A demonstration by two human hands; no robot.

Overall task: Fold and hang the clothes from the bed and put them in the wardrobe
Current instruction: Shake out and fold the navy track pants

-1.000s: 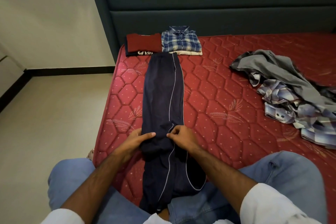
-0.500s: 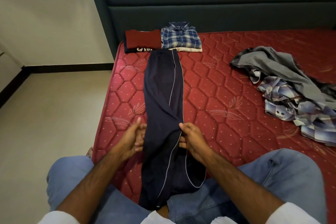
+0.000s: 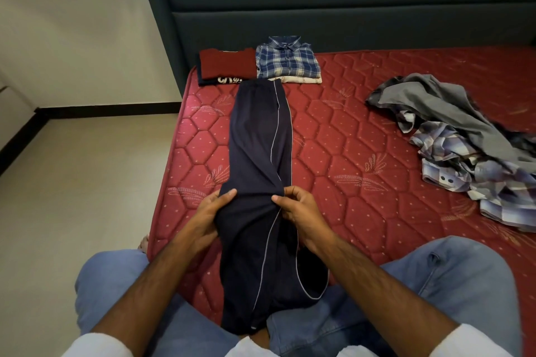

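Dark navy track pants with thin white piping lie lengthwise on the red mattress, their near end draped over my lap. My left hand grips the pants' left edge at mid-length, thumb on top. My right hand pinches the right edge at the piping, fingers curled. The fabric between the two hands is raised into a fold. A folded maroon top and a folded blue plaid shirt lie by the headboard. A loose pile of grey and plaid clothes lies at the right.
A dark green padded headboard stands behind the bed. Beige floor lies left of the mattress edge, with a cream wall beyond. My knees in blue jeans rest at the mattress's near edge.
Both hands have taken hold of the pants' edges at mid-length and lifted the fabric up and forward into a raised fold. The camera has tilted slightly.
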